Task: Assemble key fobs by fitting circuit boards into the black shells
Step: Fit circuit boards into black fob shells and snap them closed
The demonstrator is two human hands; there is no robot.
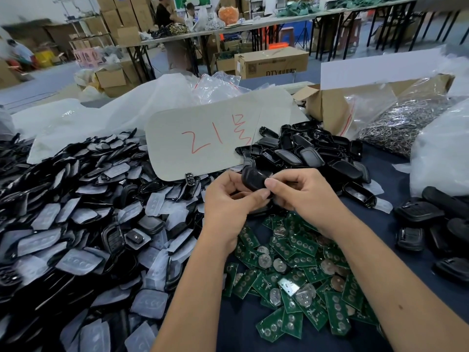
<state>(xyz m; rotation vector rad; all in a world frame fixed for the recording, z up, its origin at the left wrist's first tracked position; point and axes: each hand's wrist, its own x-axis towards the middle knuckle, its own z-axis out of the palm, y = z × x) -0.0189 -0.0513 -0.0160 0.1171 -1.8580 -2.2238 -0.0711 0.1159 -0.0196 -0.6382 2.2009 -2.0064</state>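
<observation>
Dark blue cloth [375,161] covers the work table, seen from the head camera; behind it a warehouse floor is seen with folding tables [266,21], stacked cartons and a printed brown box [271,62]. Two people are partly seen far back.

Containers first — an open cardboard box [327,107] at the right rear holds a clear bag of small metal rings [403,125]. Empty zip bags [215,85] and white foam sheeting [76,118] are piled along the back. A grey card marked in red [203,143] lies tilted over the piles.

Loose heaps are spread on the cloth: shell halves with translucent button pads [76,224] fill the left side, plain black shells [317,153] are piled behind the hands, green circuit boards [291,275] with coin cells are heaped under the forearms, and closed fobs [431,224] are grouped at the right edge.

One black shell [253,177] is held above the board heap — it is gripped from both sides. The left hand [228,199] is curled round its lower end, thumb pressed on the edge. The right hand [299,189] pinches its upper right part, thumb on top. Whether a board is already seated inside cannot be told; the shell's open face is hidden by the fingers.
</observation>
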